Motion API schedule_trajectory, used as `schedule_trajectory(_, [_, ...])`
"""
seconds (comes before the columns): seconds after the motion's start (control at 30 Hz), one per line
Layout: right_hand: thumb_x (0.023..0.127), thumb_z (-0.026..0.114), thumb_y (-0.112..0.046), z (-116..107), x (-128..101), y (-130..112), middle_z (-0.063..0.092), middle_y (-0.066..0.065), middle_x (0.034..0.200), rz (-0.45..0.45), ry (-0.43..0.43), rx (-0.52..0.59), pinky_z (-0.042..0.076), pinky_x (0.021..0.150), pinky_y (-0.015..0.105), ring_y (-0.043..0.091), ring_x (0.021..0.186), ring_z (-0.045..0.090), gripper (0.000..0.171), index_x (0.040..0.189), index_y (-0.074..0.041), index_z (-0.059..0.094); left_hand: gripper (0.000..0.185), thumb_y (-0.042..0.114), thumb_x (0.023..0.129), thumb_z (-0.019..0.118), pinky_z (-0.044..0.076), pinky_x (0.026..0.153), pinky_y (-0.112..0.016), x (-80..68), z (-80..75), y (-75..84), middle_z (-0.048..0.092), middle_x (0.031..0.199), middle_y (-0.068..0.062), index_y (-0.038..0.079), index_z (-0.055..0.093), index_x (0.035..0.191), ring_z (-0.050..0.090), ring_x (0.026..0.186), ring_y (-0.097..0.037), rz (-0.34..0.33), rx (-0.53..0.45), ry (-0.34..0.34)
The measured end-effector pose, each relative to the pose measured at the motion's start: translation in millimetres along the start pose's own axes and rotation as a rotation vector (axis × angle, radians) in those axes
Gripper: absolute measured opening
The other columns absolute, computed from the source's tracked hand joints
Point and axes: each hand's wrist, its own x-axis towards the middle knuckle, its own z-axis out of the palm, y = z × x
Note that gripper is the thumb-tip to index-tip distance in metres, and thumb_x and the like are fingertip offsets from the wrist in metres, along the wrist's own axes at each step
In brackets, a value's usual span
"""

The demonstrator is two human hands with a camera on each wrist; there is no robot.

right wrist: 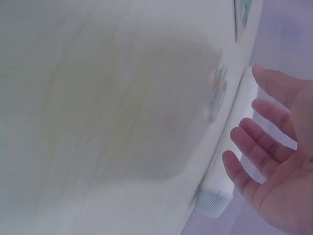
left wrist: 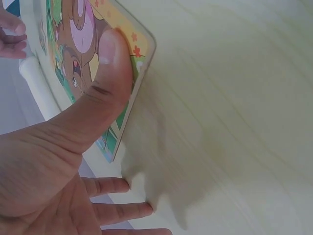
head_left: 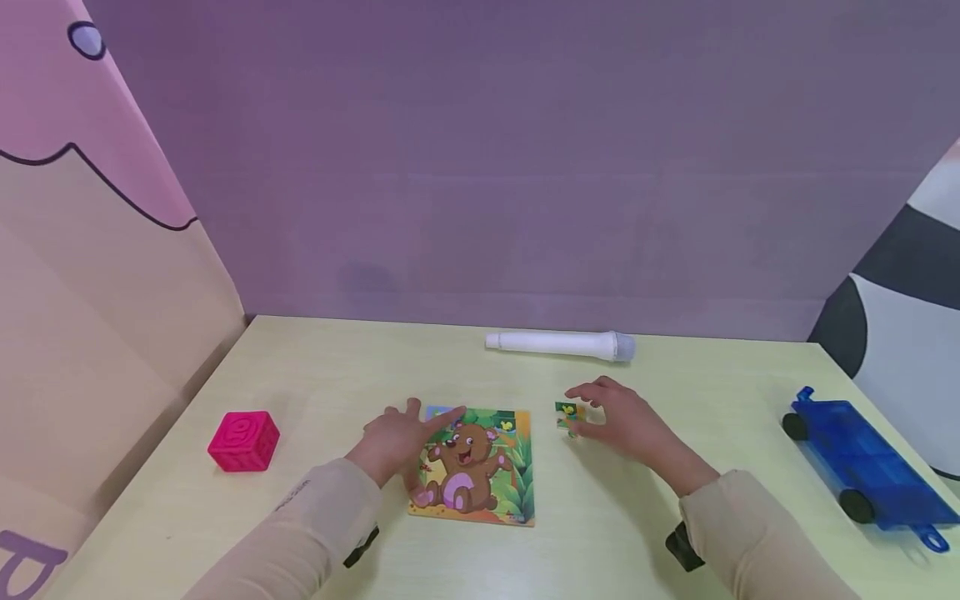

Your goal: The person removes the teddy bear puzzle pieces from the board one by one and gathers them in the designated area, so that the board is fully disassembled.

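The right hand (head_left: pixel 626 421) hovers with relaxed, spread fingers just over a loose puzzle piece (head_left: pixel 567 416), gripping nothing; best to pinch it by its edges. The left hand (head_left: pixel 397 442) lies flat, thumb pressing the bear puzzle board (head_left: pixel 480 467) near the bench's (head_left: pixel 337 375) front edge; keeping that pressure should hold the board steady

A square bear puzzle (head_left: pixel 474 463) is lying flat on the surface, showing a brown cartoon bear among green leaves with a yellow border. Its left edge is sitting under the left hand's fingers (head_left: pixel 438 419), the thumb pressing on its picture side. A small loose puzzle piece (head_left: pixel 567 416), green with a yellow mark, is lying just beside the right hand's fingers (head_left: pixel 581 392), close below them.
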Motion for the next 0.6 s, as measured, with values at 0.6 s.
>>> schedule_trajectory(0.6, [0.083,0.085,-0.025,30,-7,-48,0.064,0.004,0.096,0.009,-0.04,0.187,0.048,0.069,0.032,0.018,0.082,0.058,0.038,0.113,-0.005,0.073,0.111,0.009,0.064,0.097,0.054,0.087,-0.062,1.4,0.3,1.5,0.032,0.156,-0.027,0.039,0.042,0.155,0.046,0.128,-0.056,-0.012,-0.042,-0.026])
